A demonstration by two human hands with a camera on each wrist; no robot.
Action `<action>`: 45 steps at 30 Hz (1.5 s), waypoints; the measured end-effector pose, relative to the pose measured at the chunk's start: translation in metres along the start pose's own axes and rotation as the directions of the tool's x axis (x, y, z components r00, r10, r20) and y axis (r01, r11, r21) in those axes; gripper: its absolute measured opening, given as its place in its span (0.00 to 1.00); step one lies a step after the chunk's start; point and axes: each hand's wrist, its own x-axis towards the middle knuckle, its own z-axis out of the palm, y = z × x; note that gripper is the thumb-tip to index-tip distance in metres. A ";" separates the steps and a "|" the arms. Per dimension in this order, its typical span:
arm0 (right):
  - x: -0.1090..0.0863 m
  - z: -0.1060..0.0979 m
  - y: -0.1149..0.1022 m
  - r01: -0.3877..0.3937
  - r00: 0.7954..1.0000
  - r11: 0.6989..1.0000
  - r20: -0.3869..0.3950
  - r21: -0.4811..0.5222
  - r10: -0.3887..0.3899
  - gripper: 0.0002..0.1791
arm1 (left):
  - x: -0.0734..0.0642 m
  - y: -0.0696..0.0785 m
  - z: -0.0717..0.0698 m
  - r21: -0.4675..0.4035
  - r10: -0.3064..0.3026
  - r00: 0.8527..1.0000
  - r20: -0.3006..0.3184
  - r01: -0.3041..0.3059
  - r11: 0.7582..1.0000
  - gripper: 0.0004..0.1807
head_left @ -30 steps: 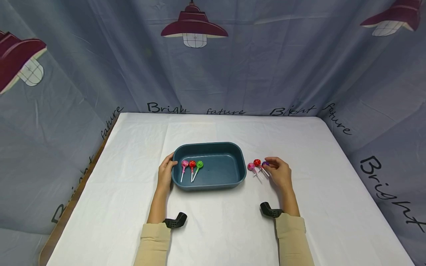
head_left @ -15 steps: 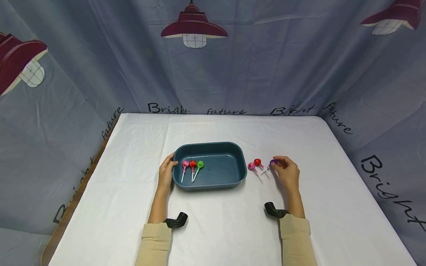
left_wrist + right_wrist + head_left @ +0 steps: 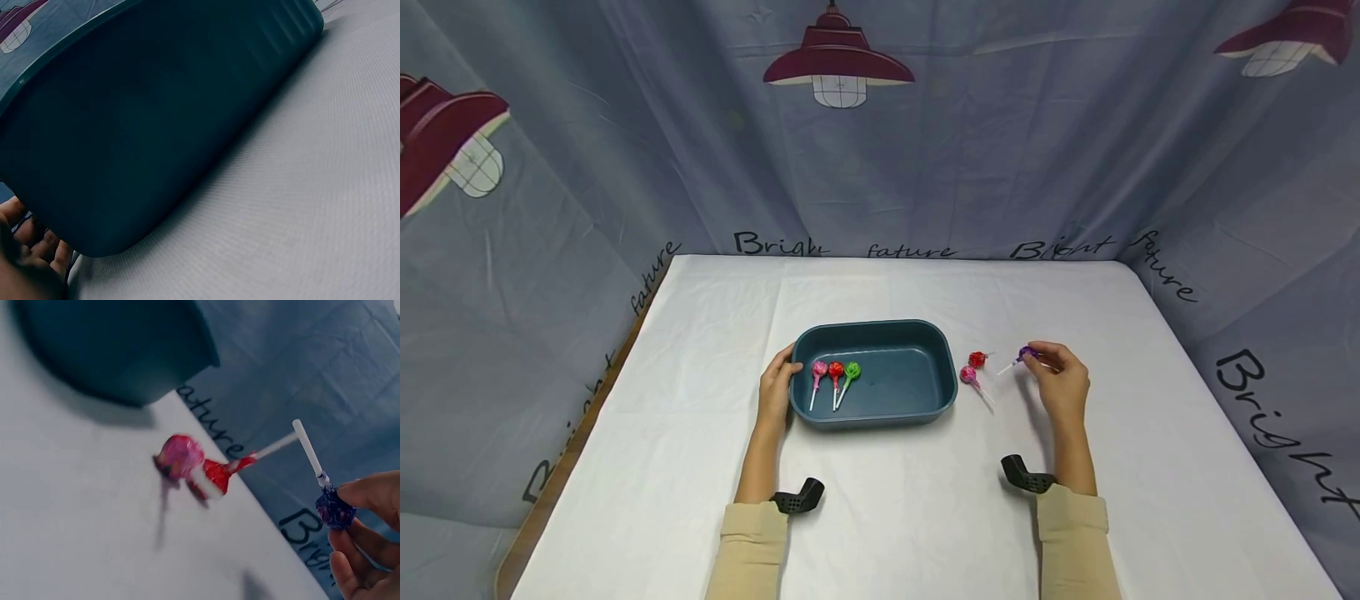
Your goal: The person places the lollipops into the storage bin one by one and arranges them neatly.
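Observation:
My left hand [image 3: 772, 390] grips the left end of a dark teal tray [image 3: 898, 415], thumb over the rim and fingers along the outer wall. Inside the tray's left half lie a pink lollipop [image 3: 818, 369], a red lollipop [image 3: 835, 372] and a green lollipop [image 3: 852, 372] in a row. Thumb and fingers of my right hand [image 3: 1062, 379] pinch a purple lollipop [image 3: 336, 511] by its wrapped head, above the table, its white stick sticking out free. Between that hand and the tray, a second pink lollipop [image 3: 968, 375] and a second red lollipop [image 3: 977, 359] lie close together on the cloth.
A white cloth [image 3: 880, 525] covers the table, with a brown edge [image 3: 561, 442] showing at left. A grey-blue curtain [image 3: 1000, 150] with printed lamps and lettering hangs around the back and sides. Each wrist wears a black camera mount [image 3: 799, 497].
My right hand has moved right and away from me, lifting the purple lollipop from the pile. The red lollipop beside it has turned, its stick swinging toward the right. The left hand stays put.

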 end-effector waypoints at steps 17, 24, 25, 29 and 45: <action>0.026 0.033 0.035 0.154 0.975 0.965 0.123 0.212 -0.183 0.17 | 0.001 0.001 -0.001 0.001 -0.007 1.000 -0.009 0.007 1.000 0.24; 0.020 0.056 0.026 0.158 0.955 0.960 0.210 0.231 -0.208 0.18 | 0.001 0.001 -0.001 -0.007 -0.006 1.000 -0.010 0.006 1.000 0.24; 0.017 0.057 0.017 0.149 0.953 0.966 0.230 0.213 -0.198 0.18 | 0.001 0.001 0.000 -0.007 -0.006 1.000 -0.011 0.006 1.000 0.24; -0.002 0.059 -0.030 0.146 0.938 0.975 0.289 0.171 -0.191 0.18 | 0.001 0.002 0.001 -0.002 -0.004 1.000 -0.015 0.004 1.000 0.24; -0.030 0.096 -0.090 0.199 0.841 0.964 0.474 0.178 -0.261 0.14 | 0.015 -0.022 -0.006 -0.025 -0.025 1.000 -0.017 0.024 0.999 0.23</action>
